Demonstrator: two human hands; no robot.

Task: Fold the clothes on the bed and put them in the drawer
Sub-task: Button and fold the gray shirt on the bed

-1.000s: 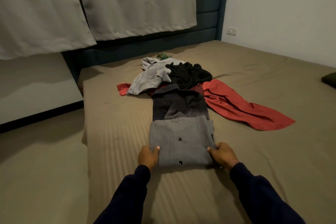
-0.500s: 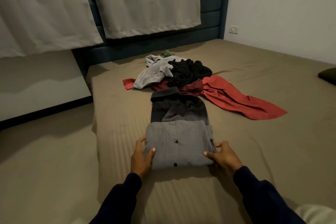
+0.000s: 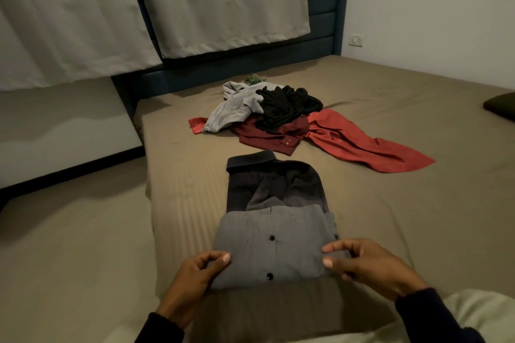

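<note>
A grey button shirt [image 3: 274, 234] lies partly folded on the bed [image 3: 404, 217], its lower half doubled up over the darker upper part with the collar at the far end. My left hand [image 3: 196, 276] pinches the fold's left corner between thumb and fingers. My right hand [image 3: 367, 266] pinches the right corner the same way. Farther up the bed lies a loose pile: a light grey garment [image 3: 232, 111], a black garment [image 3: 287, 106], a dark red shirt [image 3: 273, 135] and a brighter red cloth [image 3: 362, 142]. No drawer is in view.
A dark blue headboard [image 3: 323, 25] and pale curtains [image 3: 217, 0] stand at the bed's far end. The floor [image 3: 69, 231] runs along the bed's left edge. A dark cushion [image 3: 501, 104] lies at the right edge. A small green item [image 3: 254, 79] sits behind the pile.
The folded shirt has slid toward me, away from the pile, so the dark red shirt now shows. Both hands shifted from flat at its sides to pinching its near corners.
</note>
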